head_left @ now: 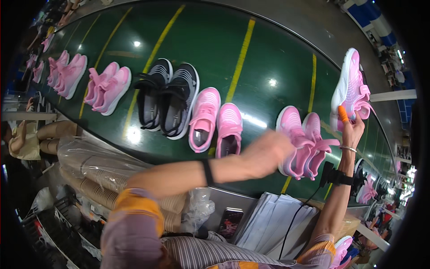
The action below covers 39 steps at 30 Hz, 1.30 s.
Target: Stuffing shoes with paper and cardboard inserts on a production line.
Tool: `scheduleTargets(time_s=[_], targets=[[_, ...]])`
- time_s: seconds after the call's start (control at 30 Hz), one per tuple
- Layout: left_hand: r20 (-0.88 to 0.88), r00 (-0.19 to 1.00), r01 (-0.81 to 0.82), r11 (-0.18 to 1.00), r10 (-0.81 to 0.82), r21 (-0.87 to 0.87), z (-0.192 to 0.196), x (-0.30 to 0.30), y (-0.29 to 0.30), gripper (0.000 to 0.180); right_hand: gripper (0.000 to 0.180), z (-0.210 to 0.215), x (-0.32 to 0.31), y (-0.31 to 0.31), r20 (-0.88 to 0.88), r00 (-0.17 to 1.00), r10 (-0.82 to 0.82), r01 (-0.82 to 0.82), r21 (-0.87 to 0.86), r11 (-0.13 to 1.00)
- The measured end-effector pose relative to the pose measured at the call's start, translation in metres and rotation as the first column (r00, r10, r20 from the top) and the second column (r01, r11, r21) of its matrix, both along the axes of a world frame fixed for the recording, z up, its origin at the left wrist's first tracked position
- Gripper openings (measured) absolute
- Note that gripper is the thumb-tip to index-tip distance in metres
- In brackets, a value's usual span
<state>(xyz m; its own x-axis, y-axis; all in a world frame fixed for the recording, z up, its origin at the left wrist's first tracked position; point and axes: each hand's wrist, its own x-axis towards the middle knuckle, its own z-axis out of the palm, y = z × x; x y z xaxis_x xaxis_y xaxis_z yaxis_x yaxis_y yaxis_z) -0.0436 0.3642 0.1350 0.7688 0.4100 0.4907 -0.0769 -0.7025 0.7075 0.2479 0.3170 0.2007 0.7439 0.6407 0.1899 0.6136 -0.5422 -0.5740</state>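
At the right, my right hand (353,130) grips a pink sneaker (351,85) with a white sole, holding it up over the green belt, toe up. An orange cover (342,113) sits on one of its fingers. My left hand (271,152) is smeared by motion, so its fingers do not show clearly. Just beside it, a pair of pink sneakers (293,125) stands on the belt, partly behind that hand. Left of them are another pink pair (205,117), its lower end partly covered by my left wrist, and a pair of black sneakers (179,98) with white soles.
The green belt (268,62) carries yellow cross lines and more pink pairs (109,87) at the far left. Near me are a stack of white paper (271,224), a phone (230,223), crumpled clear plastic (200,208) and stacked brown cups (85,184). A black cable (293,219) runs beside my right arm.
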Motion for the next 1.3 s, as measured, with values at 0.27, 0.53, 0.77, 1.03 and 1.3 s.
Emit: scheduleTargets(time_s=[0.27, 0.53, 0.77, 1.03, 1.3], targets=[[-0.663, 0.353, -0.783, 0.596, 0.660, 0.176, -0.021, -0.229, 0.100, 0.045, 0.034, -0.011, -0.136, 0.006, 0.238, 0.904, 0.355, -0.404, 0.207, 0.891], [-0.847, 0.167, -0.799, 0.573, 0.504, 0.184, -0.020, -0.228, 0.129, 0.047, 0.034, -0.019, -0.207, -0.037, 0.465, 0.788, 0.404, -0.318, -0.256, 0.913], [-0.466, 0.556, -0.792, 0.608, 0.688, -0.046, 0.030, -0.277, 0.150, 0.043, 0.032, -0.088, -0.249, -0.059, 0.340, 0.788, 0.513, -0.279, -0.545, 0.791], [-0.168, 0.770, -0.637, 0.729, 0.616, -0.250, 0.093, -0.259, 0.132, 0.033, 0.035, -0.127, -0.355, 0.013, 0.058, 0.811, 0.582, -0.561, -0.205, 0.802], [-0.314, 0.797, -0.562, 0.824, 0.516, -0.069, 0.064, -0.122, 0.092, 0.036, 0.049, -0.113, -0.382, 0.020, -0.266, 0.152, 0.952, -0.930, 0.287, 0.229]])
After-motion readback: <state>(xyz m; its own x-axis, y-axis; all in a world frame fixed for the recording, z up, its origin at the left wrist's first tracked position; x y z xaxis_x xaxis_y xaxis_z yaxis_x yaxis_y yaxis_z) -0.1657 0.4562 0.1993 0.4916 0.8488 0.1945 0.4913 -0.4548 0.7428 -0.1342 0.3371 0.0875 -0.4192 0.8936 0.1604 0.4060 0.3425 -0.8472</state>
